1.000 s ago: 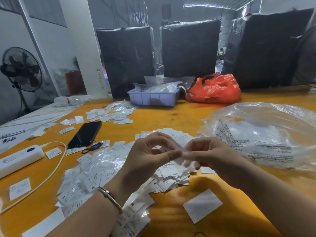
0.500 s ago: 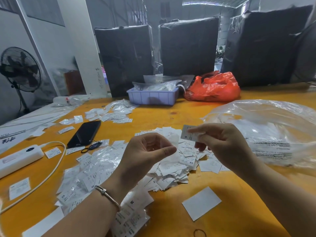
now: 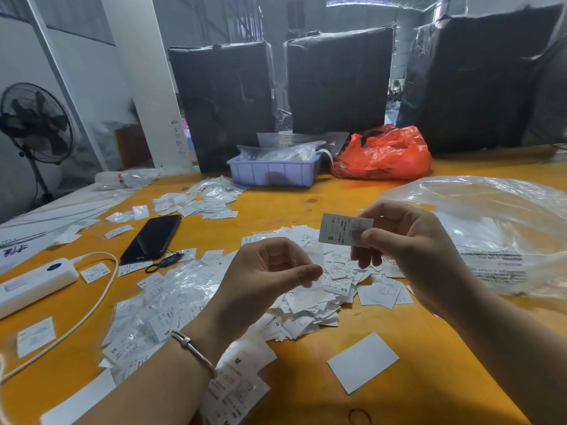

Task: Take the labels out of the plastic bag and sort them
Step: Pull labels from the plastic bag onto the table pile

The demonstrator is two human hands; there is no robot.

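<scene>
My right hand (image 3: 408,250) pinches a white label marked S (image 3: 340,230) and holds it up above the table. My left hand (image 3: 270,277) is lower and to the left, its thumb and fingers pinching a small clear plastic sleeve (image 3: 306,294) that hangs down. Under both hands lies a heap of loose white labels (image 3: 337,280). Left of it is a spread of labels still in small clear bags (image 3: 171,299). A large clear plastic bag (image 3: 491,228) lies at the right.
On the orange table (image 3: 306,204) sit a black phone (image 3: 153,237), a white power strip with cable (image 3: 33,283), a blank white card (image 3: 362,361), a lilac tray (image 3: 273,171) and a red bag (image 3: 383,154). Black wrapped bales stand behind; a fan (image 3: 36,124) at far left.
My hands, joined over the pile a second ago, have come apart. The right hand drew the S label out and lifted it up and right, while the left kept the clear sleeve.
</scene>
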